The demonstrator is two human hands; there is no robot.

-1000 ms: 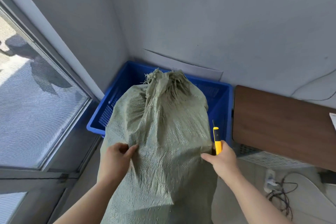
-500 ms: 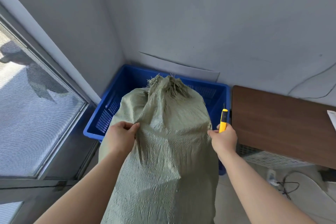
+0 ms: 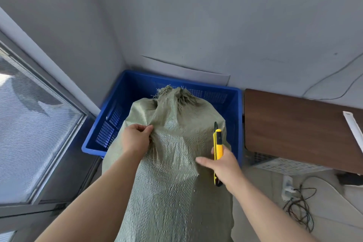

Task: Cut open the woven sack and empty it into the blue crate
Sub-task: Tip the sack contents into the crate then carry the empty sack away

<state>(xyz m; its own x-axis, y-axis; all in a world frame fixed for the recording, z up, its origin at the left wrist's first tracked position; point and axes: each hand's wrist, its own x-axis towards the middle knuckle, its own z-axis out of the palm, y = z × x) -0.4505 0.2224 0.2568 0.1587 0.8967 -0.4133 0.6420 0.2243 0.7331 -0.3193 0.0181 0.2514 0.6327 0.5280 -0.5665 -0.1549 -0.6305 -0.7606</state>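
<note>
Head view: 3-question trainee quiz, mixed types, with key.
1. True or false: the left hand pinches a fold of the sack.
2. The right hand holds: A tape, B knife, C scissors.
3. Fill in: the sack's bunched top leans over the blue ___.
Key: 1 true; 2 B; 3 crate.

Grey walls meet in a corner at the far side. Window at L w/ grey frame & mesh screen, daylight coming thru. Brown wood surface at R against the wall, white perforated tray under it. Pale floor w/ power strip & tangled black cables.
</note>
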